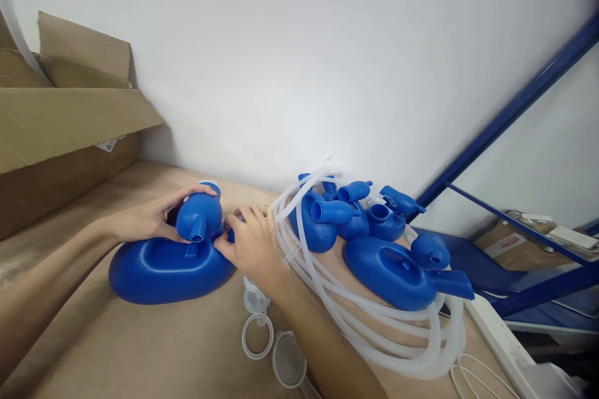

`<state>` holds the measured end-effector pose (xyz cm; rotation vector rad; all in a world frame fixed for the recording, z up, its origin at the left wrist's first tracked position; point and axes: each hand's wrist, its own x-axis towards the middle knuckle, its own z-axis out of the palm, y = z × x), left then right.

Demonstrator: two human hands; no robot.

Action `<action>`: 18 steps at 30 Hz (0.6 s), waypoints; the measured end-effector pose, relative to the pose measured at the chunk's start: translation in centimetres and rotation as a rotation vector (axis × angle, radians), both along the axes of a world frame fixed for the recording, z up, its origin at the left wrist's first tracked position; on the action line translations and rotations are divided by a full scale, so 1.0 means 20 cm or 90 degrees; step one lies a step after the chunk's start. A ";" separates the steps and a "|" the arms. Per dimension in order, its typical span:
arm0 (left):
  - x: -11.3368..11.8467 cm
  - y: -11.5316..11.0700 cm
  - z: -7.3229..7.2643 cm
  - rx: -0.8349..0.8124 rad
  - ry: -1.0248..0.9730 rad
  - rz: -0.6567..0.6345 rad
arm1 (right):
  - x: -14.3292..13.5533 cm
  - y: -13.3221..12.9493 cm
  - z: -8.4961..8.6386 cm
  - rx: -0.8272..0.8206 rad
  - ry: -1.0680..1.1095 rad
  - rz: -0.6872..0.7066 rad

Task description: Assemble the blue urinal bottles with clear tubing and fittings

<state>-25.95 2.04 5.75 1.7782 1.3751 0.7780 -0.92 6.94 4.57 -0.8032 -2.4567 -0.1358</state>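
My left hand (161,215) is wrapped around a blue bulb-shaped plastic urinal adapter (200,209), its narrow spout pointing down towards me. A pale rim shows at the adapter's far end. Just below it, a blue urinal bottle (173,283) with a handle lies on its side on the table. My right hand (253,240) is closed, its fingers curled over a blue part at the bottle's right end, apparently the neck; the fingers hide most of that part. Clear caps (255,295), a clear ring (257,336) and a clear round lid (289,360) lie near my right forearm.
More blue bottles (388,274) and blue adapters (428,250) are piled on the right. Coiled translucent tubing (374,352) runs beside and in front of them. An open cardboard box (65,118) stands at the left, a white wall (262,62) behind, and a blue metal rack (515,109) on the right.
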 end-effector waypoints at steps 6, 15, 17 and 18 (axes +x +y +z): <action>0.02 -0.01 0.01 -0.013 -0.027 0.015 | 0.01 0.01 -0.03 0.017 0.021 0.006; 0.00 0.00 -0.01 0.017 -0.016 0.000 | 0.05 0.08 -0.08 0.092 0.057 0.090; 0.00 0.00 -0.01 0.003 -0.029 0.000 | 0.04 0.08 -0.08 0.094 0.063 0.082; 0.01 0.00 0.00 -0.007 -0.040 0.003 | 0.04 0.07 -0.09 0.095 0.066 0.073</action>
